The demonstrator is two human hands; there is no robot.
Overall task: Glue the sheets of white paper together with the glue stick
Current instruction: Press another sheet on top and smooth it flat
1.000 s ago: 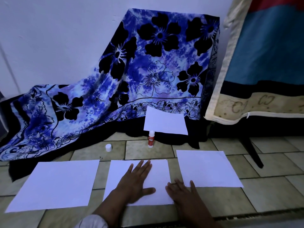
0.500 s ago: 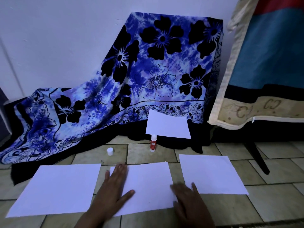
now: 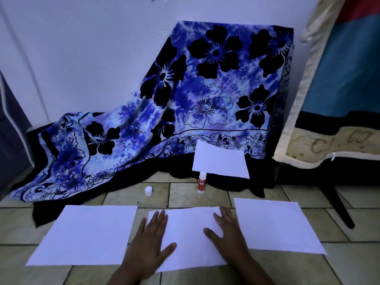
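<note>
Right hand point(image 3: 228, 241) moved up onto middle sheet point(image 3: 189, 233).

Both hands flat on the middle sheet point(image 3: 189, 237)
Left hand point(image 3: 149, 243) and right hand point(image 3: 228, 237) press its side edges; glue stick point(image 3: 201, 182) stands behind.

Four white sheets show at separate spots: the left sheet point(image 3: 86, 235), middle sheet point(image 3: 189, 233) and right sheet point(image 3: 275, 225) in a row on the floor point(image 3: 185, 194), and one back sheet point(image 3: 221, 160) leaning on the cloth point(image 3: 185, 95). The middle sheet's far edge shows double, so it may be two stacked, which would make five; I cannot tell for sure. There is one glue stick point(image 3: 201, 183) and one loose cap point(image 3: 148, 191). Two hands are in view, the left hand point(image 3: 150, 241) and right hand point(image 3: 228, 239). There is one flowered cloth and one mattress point(image 3: 339, 79).
</note>
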